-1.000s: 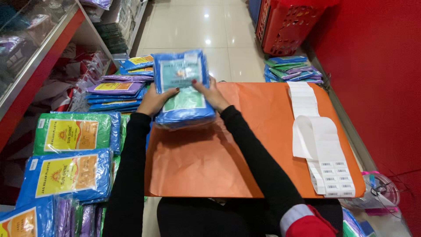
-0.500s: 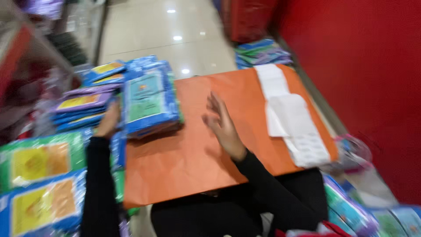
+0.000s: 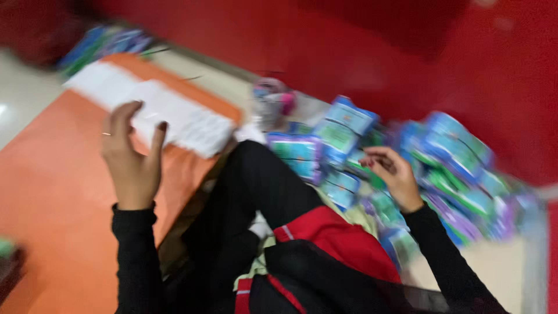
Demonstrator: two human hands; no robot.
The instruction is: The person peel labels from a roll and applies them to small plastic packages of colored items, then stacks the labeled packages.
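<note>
view: head camera was swung hard to the person's right, frame motion-blurred, fine detail lost.
left hand: I saw the left hand (image 3: 132,157) raised over the orange sheet (image 3: 52,197), palm toward the camera, fingers (image 3: 119,116) spread and released, grasping nothing. A thin ring showed on one finger.
left hand neighbours: the white sheets (image 3: 163,113) lay just beyond its fingertips, on the far part of the orange sheet; I could not tell whether the fingertips touched them.
right hand: the right hand (image 3: 395,174) was stretched out to the right over the pile of packets (image 3: 447,174), fingers loosely curled and pointing left. I could not tell whether they were grasping a packet or only resting on one; blur hid the contact.
packets: blue, green and purple plastic-wrapped packets, heaped on the floor along the red wall (image 3: 407,52), on the person's right side, well apart from the orange sheet.
between the hands: the person's leg in black (image 3: 256,192), and a black and red garment (image 3: 331,238) nearer the camera.
sleeves: both arms were in black long sleeves.
other: a small round pink and grey object (image 3: 273,99) sat near the wall, between the white sheets and the packets; too blurred to name. A few more packets (image 3: 104,43) lay at the far end of the orange sheet, top left.
</note>
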